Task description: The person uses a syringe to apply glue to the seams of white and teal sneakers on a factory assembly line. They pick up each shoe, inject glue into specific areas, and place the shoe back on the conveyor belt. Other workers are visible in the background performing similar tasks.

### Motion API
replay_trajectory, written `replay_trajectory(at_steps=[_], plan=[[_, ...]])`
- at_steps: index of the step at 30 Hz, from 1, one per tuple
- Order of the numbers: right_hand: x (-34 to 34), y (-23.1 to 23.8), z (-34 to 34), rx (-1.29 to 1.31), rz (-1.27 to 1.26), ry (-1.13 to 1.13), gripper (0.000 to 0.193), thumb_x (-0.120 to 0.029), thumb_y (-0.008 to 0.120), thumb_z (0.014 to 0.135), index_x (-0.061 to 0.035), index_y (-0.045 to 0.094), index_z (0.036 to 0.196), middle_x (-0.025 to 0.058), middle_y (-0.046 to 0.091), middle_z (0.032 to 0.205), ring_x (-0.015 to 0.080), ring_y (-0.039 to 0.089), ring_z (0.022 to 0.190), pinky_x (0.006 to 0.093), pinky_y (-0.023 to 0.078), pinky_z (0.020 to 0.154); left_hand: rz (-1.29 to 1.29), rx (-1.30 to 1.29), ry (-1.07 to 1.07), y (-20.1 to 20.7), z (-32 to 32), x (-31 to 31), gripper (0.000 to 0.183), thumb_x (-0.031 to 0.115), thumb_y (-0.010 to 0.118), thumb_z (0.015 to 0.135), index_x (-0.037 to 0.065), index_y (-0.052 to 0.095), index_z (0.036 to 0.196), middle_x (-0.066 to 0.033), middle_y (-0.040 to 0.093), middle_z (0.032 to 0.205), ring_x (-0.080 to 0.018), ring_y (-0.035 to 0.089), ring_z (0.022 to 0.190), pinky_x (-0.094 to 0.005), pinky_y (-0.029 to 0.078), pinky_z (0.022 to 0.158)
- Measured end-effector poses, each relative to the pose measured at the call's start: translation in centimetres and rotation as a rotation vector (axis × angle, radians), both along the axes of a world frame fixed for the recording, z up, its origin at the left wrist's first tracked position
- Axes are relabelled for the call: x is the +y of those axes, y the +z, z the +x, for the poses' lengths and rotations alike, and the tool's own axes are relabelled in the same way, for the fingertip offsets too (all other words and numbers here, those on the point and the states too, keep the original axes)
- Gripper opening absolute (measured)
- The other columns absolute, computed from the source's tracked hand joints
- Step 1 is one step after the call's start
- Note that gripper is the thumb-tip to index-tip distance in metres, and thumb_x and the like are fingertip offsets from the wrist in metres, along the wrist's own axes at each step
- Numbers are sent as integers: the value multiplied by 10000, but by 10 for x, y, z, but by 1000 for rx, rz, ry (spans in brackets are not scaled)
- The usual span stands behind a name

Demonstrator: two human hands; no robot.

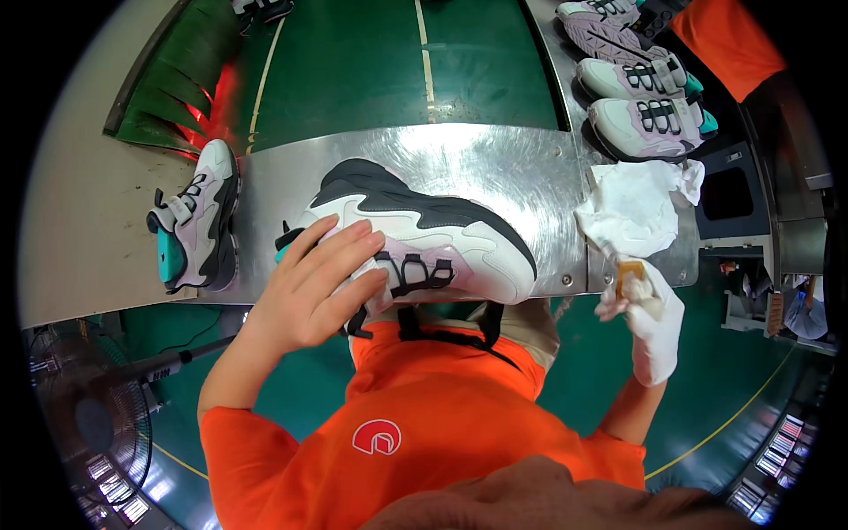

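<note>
A white, pale purple and black sneaker [481, 256] lies tilted on its side on the metal tabletop, its toe to the right and its black sole turned away from me. My left hand [322, 283] is bare and holds it by the heel end, fingers laid across the upper; the thumb is hidden. Off to the right, just past the table's near edge, my right hand [654, 327] wears a white glove. Its fingers are closed on a small amber block [629, 278], somewhat blurred. A crumpled white cloth [632, 208] lies on the metal just beyond that hand.
Another such sneaker [199, 221] stands at the left. Several more [649, 124] line the right side. Beyond the metal tabletop [495, 159] runs a green conveyor belt [353, 71], with green strip flaps [172, 97] at its left. A fan [93, 424] stands lower left.
</note>
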State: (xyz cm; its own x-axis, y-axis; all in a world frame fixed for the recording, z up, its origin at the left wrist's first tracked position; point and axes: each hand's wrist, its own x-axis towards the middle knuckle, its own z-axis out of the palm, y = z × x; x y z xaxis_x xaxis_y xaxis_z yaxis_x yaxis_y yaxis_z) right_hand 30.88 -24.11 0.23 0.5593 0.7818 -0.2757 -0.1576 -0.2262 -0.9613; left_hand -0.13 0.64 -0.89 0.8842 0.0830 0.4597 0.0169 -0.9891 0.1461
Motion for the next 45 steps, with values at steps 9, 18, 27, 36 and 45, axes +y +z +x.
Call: replay_trajectory(at_steps=[9,18,27,36,45], plan=[[21,-1,-15,354,360,197,1056,-606,817,569,195,475,1165,293,614,1017,332,646,672,396,551,593,42,-41,45,-12,-5,-12,247,89,661,814,87,594,1052,-157,647,1187,-308,621,1129,-499,470,970],[42,3,-20,410,292,276,1099,-608,832,535,205,477,1185,286,633,969,312,650,678,374,539,605,27,-12,28,-7,-2,-8,233,92,638,830,87,595,1059,-154,658,1163,-314,624,1120,-499,471,973],[33,3,0,423,239,369,1089,-576,851,521,214,477,1171,269,629,835,305,636,665,364,531,642,22,-8,32,-11,-3,-10,248,60,608,849,81,596,1097,-175,638,1197,-338,616,1129,-528,471,959],[15,-20,1,342,362,221,904,-562,834,528,153,573,1015,331,662,866,265,601,487,305,486,481,40,49,67,-5,0,-19,250,58,624,861,64,588,1109,-197,635,1196,-359,613,1125,-525,472,952],[-9,-45,6,572,435,173,1060,-434,903,482,246,472,1171,310,610,837,377,640,690,397,526,612,106,69,156,-3,2,-44,265,66,628,871,46,586,1132,-219,647,1170,-366,616,1107,-510,485,912]])
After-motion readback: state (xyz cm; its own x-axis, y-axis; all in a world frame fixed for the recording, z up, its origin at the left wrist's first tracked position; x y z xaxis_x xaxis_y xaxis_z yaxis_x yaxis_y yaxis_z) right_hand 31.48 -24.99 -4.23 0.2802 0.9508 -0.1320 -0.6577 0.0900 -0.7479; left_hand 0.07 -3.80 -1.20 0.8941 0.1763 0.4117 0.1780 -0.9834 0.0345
